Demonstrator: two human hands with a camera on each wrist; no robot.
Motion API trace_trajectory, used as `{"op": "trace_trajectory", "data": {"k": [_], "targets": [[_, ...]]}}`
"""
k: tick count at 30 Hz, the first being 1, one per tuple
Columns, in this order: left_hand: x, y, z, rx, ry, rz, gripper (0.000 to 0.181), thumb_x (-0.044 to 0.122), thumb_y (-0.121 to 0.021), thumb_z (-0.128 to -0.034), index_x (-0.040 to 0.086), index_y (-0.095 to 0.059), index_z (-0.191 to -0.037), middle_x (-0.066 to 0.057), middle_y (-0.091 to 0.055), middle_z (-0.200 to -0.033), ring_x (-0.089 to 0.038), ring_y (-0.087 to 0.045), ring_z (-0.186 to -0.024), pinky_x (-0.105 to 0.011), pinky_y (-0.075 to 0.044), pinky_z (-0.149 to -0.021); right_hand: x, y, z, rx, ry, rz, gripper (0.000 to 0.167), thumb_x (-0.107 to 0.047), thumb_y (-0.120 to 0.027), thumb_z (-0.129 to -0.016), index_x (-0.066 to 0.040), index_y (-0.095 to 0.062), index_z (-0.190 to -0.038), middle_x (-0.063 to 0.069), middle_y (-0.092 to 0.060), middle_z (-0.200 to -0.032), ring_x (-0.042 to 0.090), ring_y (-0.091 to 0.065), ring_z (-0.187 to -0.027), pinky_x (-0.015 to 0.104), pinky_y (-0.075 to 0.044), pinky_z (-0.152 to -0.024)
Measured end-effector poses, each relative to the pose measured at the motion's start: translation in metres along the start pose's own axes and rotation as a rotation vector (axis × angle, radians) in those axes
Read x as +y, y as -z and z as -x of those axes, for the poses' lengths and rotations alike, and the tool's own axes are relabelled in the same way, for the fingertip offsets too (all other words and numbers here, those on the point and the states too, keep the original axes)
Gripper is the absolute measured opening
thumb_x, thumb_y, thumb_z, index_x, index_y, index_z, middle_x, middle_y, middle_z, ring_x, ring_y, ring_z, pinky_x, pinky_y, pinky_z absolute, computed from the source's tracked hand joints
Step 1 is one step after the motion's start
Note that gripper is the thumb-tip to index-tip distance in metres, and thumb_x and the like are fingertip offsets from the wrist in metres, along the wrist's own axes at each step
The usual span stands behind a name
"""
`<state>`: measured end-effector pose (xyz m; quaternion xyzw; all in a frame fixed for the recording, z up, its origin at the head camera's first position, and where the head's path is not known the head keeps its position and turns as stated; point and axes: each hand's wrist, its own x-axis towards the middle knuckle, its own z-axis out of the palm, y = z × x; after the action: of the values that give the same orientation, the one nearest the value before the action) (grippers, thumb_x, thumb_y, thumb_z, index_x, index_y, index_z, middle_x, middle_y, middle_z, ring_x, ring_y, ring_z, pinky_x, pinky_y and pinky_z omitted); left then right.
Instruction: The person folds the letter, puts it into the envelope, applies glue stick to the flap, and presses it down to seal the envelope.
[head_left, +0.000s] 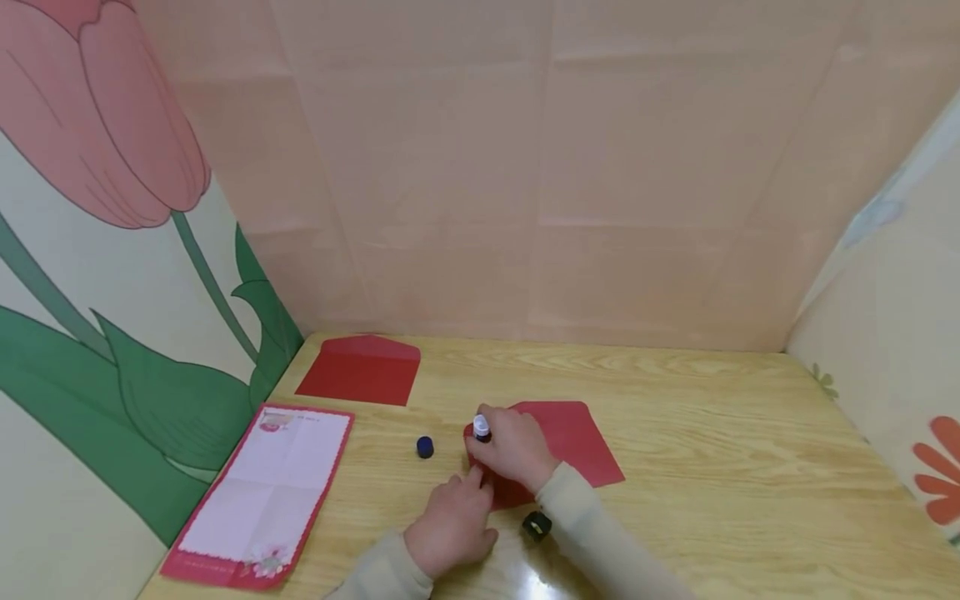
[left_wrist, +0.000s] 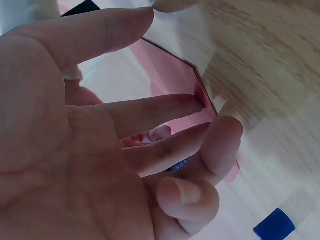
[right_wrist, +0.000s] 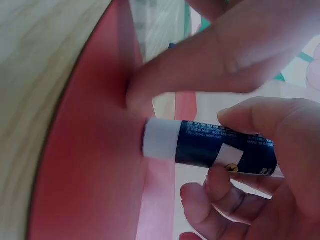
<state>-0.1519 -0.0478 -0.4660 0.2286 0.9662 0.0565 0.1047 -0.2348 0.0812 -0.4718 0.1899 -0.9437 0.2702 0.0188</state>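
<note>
One cylindrical glue stick (right_wrist: pixel 202 144); paper envelope (head_left: pixel 573 442) beneath

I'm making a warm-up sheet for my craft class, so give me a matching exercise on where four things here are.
Column one
1. Dark-blue cylindrical cap
2. Blue-and-white glue stick
3. Pink-bordered white paper sheet
4. Left hand

Column two
A. Lying flat by the left edge of the wood-grain tabletop
B. Fingers touching the nearer red paper envelope
C. Gripped in the right hand
D. On the tabletop between the sheet and the nearer envelope

Pairs: 1-D, 2-C, 3-A, 4-B
</note>
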Motion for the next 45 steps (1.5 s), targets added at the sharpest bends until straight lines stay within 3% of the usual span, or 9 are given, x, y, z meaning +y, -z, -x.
{"op": "trace_trajectory", "data": {"k": [5, 8, 13, 16, 21, 26, 31, 36, 45], "targets": [[0.001, 0.0, -0.002, -0.028, 0.006, 0.01, 0.057, 0.038, -0.078, -0.0834, 0.004, -0.065, -0.127, -0.011, -0.055, -0.13, -0.026, -0.057, -0.087, -0.04, -0.053, -0.071, 0.01, 0.01, 0.007, 0.049, -0.05, 0.072, 0.026, -0.032, -0.079, -0.081, -0.015, -0.06, -0.09, -0.007, -0.058, -0.069, 0.011, -0.051, -0.06, 0.029, -0.047, -0.06], [0.001, 0.001, -0.002, -0.032, -0.003, 0.008, 0.059, 0.038, -0.078, -0.0829, 0.004, -0.064, -0.128, -0.011, -0.056, -0.129, -0.026, -0.058, -0.087, -0.039, -0.054, -0.071, 0.012, 0.012, 0.009, 0.086, -0.065, 0.021, 0.027, -0.031, -0.081, -0.081, -0.016, -0.059, -0.087, -0.007, -0.055, -0.066, 0.011, -0.051, -0.057, 0.027, -0.046, -0.056], [0.001, 0.002, -0.001, -0.021, -0.013, -0.003, 0.057, 0.036, -0.078, -0.082, 0.0, -0.064, -0.124, -0.013, -0.056, -0.126, -0.027, -0.059, -0.086, -0.039, -0.054, -0.071, 0.006, 0.001, 0.003, 0.057, 0.038, -0.069, 0.023, -0.031, -0.078, -0.087, -0.019, -0.058, -0.087, -0.009, -0.057, -0.071, 0.008, -0.053, -0.06, 0.025, -0.05, -0.061], [0.003, 0.003, 0.001, -0.004, -0.019, -0.002, 0.058, 0.036, -0.077, -0.0815, -0.002, -0.063, -0.124, -0.014, -0.055, -0.13, -0.027, -0.06, -0.086, -0.039, -0.054, -0.071, 0.002, -0.006, 0.0, 0.044, 0.062, -0.004, 0.023, -0.034, -0.076, -0.088, -0.019, -0.058, -0.089, -0.01, -0.057, -0.073, 0.007, -0.053, -0.062, 0.025, -0.05, -0.063], [0.003, 0.003, 0.001, -0.013, -0.018, 0.003, 0.058, 0.037, -0.077, -0.083, -0.001, -0.063, -0.124, -0.013, -0.055, -0.128, -0.025, -0.059, -0.083, -0.037, -0.054, -0.07, 0.001, -0.005, -0.001, 0.049, -0.002, 0.071, 0.026, -0.034, -0.077, -0.085, -0.017, -0.058, -0.09, -0.007, -0.058, -0.073, 0.01, -0.052, -0.062, 0.029, -0.05, -0.065], [0.002, 0.002, 0.001, -0.026, -0.007, 0.007, 0.056, 0.038, -0.077, -0.0841, 0.001, -0.065, -0.123, -0.011, -0.057, -0.122, -0.025, -0.059, -0.083, -0.037, -0.055, -0.072, 0.012, 0.006, 0.007, 0.037, -0.051, 0.057, 0.03, -0.033, -0.08, -0.082, -0.014, -0.059, -0.094, -0.005, -0.059, -0.074, 0.012, -0.053, -0.063, 0.03, -0.049, -0.064], [0.002, 0.002, 0.004, 0.003, -0.016, 0.013, 0.052, 0.037, -0.077, -0.0837, 0.001, -0.067, -0.12, -0.01, -0.058, -0.117, -0.026, -0.061, -0.082, -0.037, -0.055, -0.069, 0.024, 0.017, 0.016, 0.09, -0.087, 0.081, 0.034, -0.031, -0.084, -0.078, -0.014, -0.063, -0.098, -0.006, -0.06, -0.075, 0.011, -0.052, -0.064, 0.032, -0.047, -0.064], [0.002, 0.004, 0.005, 0.009, -0.023, 0.018, 0.049, 0.035, -0.077, -0.0834, 0.001, -0.067, -0.117, -0.008, -0.056, -0.105, -0.022, -0.056, -0.074, -0.035, -0.052, -0.063, 0.034, 0.022, 0.023, 0.095, -0.051, 0.04, 0.029, -0.032, -0.083, -0.08, -0.018, -0.06, -0.092, -0.01, -0.057, -0.072, 0.009, -0.052, -0.062, 0.028, -0.047, -0.061], [0.002, 0.002, 0.004, 0.006, -0.027, -0.004, 0.061, 0.036, -0.077, -0.0826, -0.001, -0.063, -0.129, -0.013, -0.057, -0.122, -0.029, -0.063, -0.086, -0.038, -0.056, -0.072, 0.056, 0.036, 0.035, 0.213, -0.002, 0.176, 0.024, -0.025, -0.079, -0.081, -0.016, -0.057, -0.081, -0.009, -0.052, -0.063, 0.009, -0.048, -0.057, 0.031, -0.044, -0.056]]}}
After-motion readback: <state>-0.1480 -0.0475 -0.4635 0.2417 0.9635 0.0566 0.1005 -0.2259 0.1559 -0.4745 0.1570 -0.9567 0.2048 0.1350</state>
